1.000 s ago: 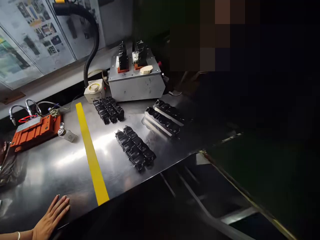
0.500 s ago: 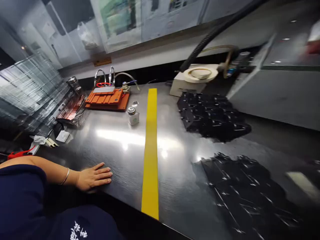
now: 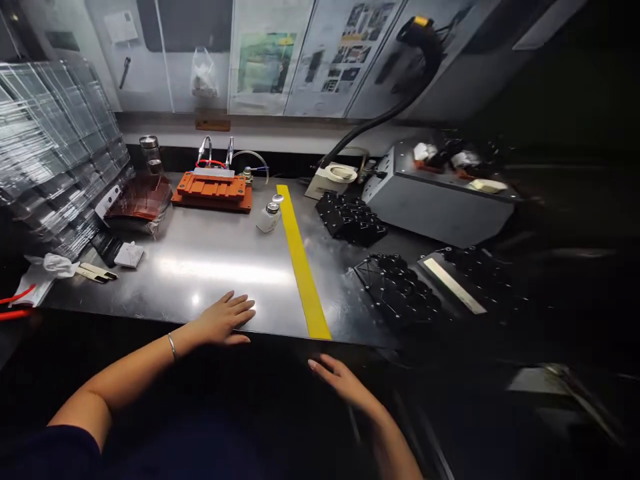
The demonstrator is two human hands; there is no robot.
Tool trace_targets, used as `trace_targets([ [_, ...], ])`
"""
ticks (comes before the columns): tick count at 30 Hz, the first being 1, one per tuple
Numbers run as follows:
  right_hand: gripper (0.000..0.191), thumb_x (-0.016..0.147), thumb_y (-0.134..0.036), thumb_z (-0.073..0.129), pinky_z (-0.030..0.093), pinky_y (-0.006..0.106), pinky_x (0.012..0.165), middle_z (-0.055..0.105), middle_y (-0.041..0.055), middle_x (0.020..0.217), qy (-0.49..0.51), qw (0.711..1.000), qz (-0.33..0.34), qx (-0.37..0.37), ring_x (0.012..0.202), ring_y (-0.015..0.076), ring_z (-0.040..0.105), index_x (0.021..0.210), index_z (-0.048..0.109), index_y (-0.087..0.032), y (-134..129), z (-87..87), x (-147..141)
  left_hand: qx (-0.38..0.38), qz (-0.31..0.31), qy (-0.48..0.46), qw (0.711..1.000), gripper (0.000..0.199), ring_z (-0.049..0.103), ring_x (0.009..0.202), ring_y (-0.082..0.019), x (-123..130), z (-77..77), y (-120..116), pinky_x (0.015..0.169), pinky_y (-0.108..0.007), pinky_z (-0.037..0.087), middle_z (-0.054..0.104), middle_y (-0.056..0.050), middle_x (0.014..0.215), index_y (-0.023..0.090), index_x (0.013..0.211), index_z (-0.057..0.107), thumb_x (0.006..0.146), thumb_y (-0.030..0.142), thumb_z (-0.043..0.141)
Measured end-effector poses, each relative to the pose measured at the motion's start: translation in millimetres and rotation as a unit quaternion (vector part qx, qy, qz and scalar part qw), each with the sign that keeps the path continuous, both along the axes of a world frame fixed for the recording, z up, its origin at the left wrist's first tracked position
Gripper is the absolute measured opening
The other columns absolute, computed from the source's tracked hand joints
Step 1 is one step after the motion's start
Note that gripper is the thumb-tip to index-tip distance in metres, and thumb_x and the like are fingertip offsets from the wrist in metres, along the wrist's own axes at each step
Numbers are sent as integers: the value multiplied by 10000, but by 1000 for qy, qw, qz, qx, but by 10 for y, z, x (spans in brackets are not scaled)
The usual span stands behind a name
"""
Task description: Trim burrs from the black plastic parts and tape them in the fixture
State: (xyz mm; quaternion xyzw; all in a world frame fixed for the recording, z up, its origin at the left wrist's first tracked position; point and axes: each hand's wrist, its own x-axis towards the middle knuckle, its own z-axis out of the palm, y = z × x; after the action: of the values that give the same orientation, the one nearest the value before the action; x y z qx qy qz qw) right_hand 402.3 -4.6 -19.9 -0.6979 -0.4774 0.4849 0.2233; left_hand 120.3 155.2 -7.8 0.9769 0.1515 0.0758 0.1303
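My left hand [image 3: 227, 320] lies palm down by the front edge of the metal bench [image 3: 180, 293], fingers spread, holding nothing. A silver bangle [image 3: 172, 345] circles that wrist. Just below the bench edge, my right hand [image 3: 340, 380] hangs in the air with its fingers apart and nothing visible in them; it is slightly blurred. The nearest thing to it is the lower end of a yellow tape strip [image 3: 303, 273] on the bench. Farther back stand a small dispenser bottle [image 3: 269, 220] with its lid up and an orange fixture [image 3: 213, 190] with clamps.
Several black moulded parts [image 3: 397, 287] lie right of the tape, beside a pale strip [image 3: 454, 285]. Behind them stand a grey box [image 3: 440, 207] and a black hose [image 3: 370, 123]. Stacked clear trays [image 3: 55, 133], a brown bin [image 3: 137, 203] and a glass jar [image 3: 150, 153] occupy the left.
The view has swung right and levelled, bringing the grey box's top into sight. My right hand has come into view. My left hand still lies spread on the bench, now by its front edge.
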Motion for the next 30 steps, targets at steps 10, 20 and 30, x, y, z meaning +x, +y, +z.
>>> trace_targets([
  [10,596,816,-523,530,299,407,1070,455,174,1382,-413,878,-214,115,1307,316,372,1270,499,-138,2287,1341,1280,-40,41,-26,998,626,396,1347,-317,78,-75,-88,1125,-571,253,485,-149,1419,158,1331,492,855,564,505],
  [20,1067,569,-653,722,265,598,1020,314,274,1454,-409,893,-186,-38,1321,462,314,1433,337,-159,3404,1091,1846,-23,28,-14,999,588,435,1326,-298,179,-100,-40,1115,-534,319,479,-103,1430,189,1382,420,866,455,515],
  [30,1018,633,-639,656,271,599,1010,182,215,1528,-437,888,-119,-75,1351,438,251,1475,253,-233,2279,884,572,-7,45,-31,999,529,429,1325,-309,114,-128,-17,1113,-559,279,518,-160,1386,139,1307,505,875,444,527],
])
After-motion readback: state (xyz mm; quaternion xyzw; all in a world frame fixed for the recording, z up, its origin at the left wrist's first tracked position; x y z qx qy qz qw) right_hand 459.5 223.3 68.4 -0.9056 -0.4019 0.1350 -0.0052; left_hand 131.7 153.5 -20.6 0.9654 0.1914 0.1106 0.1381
